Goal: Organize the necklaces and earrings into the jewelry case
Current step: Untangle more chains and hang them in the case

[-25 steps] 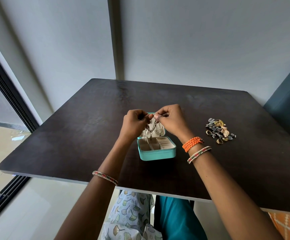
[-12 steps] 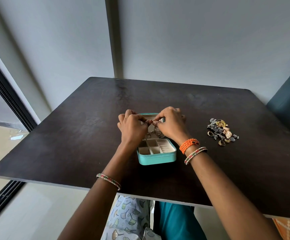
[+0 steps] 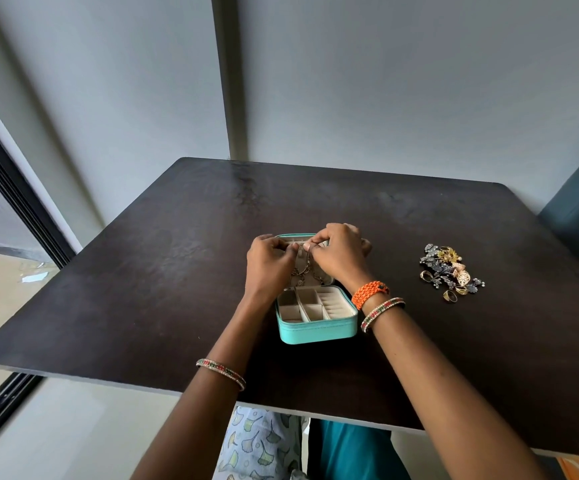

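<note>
My grip is tight on both sides: my left hand [image 3: 270,261] and my right hand [image 3: 338,252] have their fingertips pinched together at the top edge of the raised lid, closed on the upper end of a necklace [image 3: 307,268] whose chain hangs down against the lid's pale lining. Whether I have hold of a hook or only the chain, I cannot tell; it is too small.

A second ago my hands were held a little above the jewelry case [image 3: 317,317]; now they have dropped and pressed in against the lid, so I judge the necklace is being fastened in place, not yet let go. The tray compartments below look bare. The pile of earrings [image 3: 450,271] and other small pieces lies untouched on the tabletop [image 3: 142,289], well apart to my right, so most of the sorting is left.
</note>
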`<state>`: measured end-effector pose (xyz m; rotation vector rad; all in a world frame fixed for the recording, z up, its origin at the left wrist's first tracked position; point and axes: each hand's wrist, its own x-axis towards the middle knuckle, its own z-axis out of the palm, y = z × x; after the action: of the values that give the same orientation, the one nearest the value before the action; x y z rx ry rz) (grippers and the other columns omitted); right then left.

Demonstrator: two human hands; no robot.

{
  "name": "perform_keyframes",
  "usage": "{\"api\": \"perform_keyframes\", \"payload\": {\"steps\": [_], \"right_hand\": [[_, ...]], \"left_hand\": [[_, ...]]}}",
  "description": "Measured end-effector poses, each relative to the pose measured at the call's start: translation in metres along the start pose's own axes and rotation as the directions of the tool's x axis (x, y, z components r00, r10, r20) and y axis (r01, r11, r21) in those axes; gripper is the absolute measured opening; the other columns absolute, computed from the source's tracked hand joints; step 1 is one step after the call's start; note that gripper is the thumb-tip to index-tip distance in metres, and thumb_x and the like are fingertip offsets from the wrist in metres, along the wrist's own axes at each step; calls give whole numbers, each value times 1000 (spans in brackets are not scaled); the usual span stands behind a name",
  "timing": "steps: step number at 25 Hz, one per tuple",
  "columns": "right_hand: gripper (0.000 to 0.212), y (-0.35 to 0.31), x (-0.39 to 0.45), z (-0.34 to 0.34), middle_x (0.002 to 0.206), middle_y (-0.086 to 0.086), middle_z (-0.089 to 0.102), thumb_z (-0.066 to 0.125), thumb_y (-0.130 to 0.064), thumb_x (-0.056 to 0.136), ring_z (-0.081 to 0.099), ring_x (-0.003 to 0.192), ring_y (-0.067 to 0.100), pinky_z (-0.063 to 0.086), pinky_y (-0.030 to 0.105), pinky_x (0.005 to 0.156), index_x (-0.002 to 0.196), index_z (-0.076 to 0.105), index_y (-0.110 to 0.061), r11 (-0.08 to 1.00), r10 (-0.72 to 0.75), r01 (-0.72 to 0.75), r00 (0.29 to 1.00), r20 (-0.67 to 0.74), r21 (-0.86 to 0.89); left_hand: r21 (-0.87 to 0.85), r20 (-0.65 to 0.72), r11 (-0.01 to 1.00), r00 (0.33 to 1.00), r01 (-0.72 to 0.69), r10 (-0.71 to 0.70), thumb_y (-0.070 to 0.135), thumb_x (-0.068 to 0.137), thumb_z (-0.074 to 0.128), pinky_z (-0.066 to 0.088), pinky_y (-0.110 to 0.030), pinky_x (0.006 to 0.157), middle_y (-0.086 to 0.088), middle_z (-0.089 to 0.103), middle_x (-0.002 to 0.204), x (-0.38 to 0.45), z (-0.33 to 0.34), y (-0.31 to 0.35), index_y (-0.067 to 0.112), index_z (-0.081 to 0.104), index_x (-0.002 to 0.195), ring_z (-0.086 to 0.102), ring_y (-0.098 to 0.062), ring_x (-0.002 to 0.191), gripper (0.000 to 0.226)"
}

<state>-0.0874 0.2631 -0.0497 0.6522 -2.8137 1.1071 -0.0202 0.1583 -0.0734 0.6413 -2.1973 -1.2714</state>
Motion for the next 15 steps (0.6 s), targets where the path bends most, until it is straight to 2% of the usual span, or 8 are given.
{"api": "perform_keyframes", "payload": {"steps": [1, 2, 3, 7, 9, 12, 15], "right_hand": [[11, 0, 1, 1, 102, -2, 68, 68, -29, 82, 40, 127, 26, 26, 42, 100, 82, 73, -19, 1000, 3, -3, 1000, -15, -3], [11, 0, 1, 2, 100, -3, 68, 69, -31, 82, 41, 126, 26, 26, 42, 101, 80, 74, -21, 1000, 4, -4, 999, -32, -5], [12, 0, 1, 4, 98, -5, 69, 69, -33, 81, 42, 125, 26, 27, 43, 101, 79, 74, -22, 1000, 1, -2, 999, -52, -9], [18, 4, 0, 9, 91, -7, 71, 71, -41, 76, 49, 120, 24, 28, 45, 101, 73, 74, -23, 999, 47, -47, 988, -150, 4], [19, 6, -3, 11, 87, -7, 71, 71, -40, 76, 51, 118, 21, 26, 43, 97, 71, 74, -22, 997, 72, -68, 981, -180, 33], [14, 9, -7, 14, 92, -5, 71, 70, -33, 79, 51, 118, 20, 24, 42, 95, 76, 75, -20, 993, 98, -83, 977, -189, 90], [16, 9, -8, 17, 86, -8, 71, 71, -37, 74, 56, 109, 18, 28, 42, 93, 73, 75, -22, 988, 148, -129, 954, -261, 89]], "left_hand": [[-41, -2, 999, 1000, 6, -6, 18, 87, 63, 43, -8, 66, -8, 69, 89, 0, -1, 2, 6, 72, 85, 63, -1, 80, 16], [-66, -8, 998, 1000, 8, -9, 18, 86, 64, 42, -6, 56, -2, 68, 75, 0, -1, 3, 7, 72, 81, 60, 2, 64, 14], [-79, -22, 997, 1000, 5, -7, 18, 85, 65, 42, -6, 53, 2, 65, 68, 0, -1, 3, 8, 71, 78, 57, 3, 57, 13], [-82, -73, 996, 997, -26, 20, 19, 81, 68, 42, -8, 56, 1, 66, 74, 1, 1, -1, 9, 71, 75, 58, -1, 65, 12], [-72, -79, 996, 996, -51, 45, 19, 79, 69, 41, -6, 58, -1, 67, 79, 2, 4, -4, 11, 71, 74, 58, -3, 68, 10], [-72, -90, 995, 994, -69, 63, 18, 78, 70, 39, -4, 60, -2, 68, 82, 2, 7, -6, 13, 71, 73, 59, -4, 71, 7], [-74, -100, 994, 992, -82, 75, 17, 76, 71, 39, -5, 59, -2, 66, 80, 1, 9, -5, 9, 69, 68, 58, -4, 70, 11]]}}
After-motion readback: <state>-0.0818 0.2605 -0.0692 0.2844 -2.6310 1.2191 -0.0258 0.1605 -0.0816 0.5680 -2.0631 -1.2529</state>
